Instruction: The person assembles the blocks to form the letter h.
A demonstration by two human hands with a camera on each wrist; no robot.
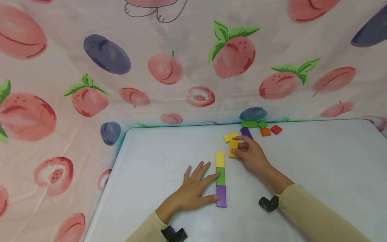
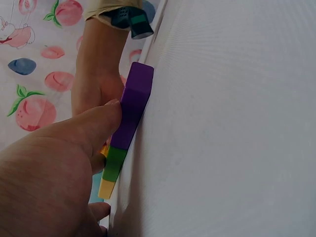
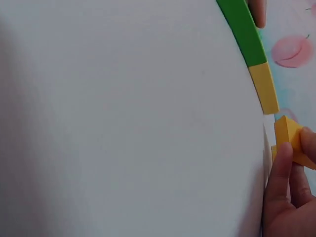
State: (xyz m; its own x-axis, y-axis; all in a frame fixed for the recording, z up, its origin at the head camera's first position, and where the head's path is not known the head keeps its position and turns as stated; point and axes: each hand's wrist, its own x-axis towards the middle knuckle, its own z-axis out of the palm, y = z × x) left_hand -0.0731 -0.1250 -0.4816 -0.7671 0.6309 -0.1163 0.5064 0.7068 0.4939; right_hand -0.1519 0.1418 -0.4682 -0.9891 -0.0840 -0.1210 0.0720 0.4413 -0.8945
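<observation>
Three blocks lie end to end in a straight row on the white table: a purple block (image 1: pixel 221 200) nearest me, a green block (image 1: pixel 221 180) in the middle and a pale yellow block (image 1: pixel 220 159) at the far end. My left hand (image 1: pixel 191 193) is spread flat beside the row. Its thumb touches the purple block's side, and the index fingertip rests at the green one. Just right of the row's far end, my right hand (image 1: pixel 252 157) pinches a deeper yellow block (image 3: pixel 283 131) between thumb and fingers.
Behind the right hand lie another yellow block (image 1: pixel 229 137) and a purple block (image 1: pixel 246 132). Along the table's back edge are a long green block (image 1: pixel 249 124), a small green block (image 1: pixel 262 124), an orange block (image 1: pixel 265 132) and a red block (image 1: pixel 276 129). A fruit-patterned cloth (image 1: pixel 181 40) hangs behind.
</observation>
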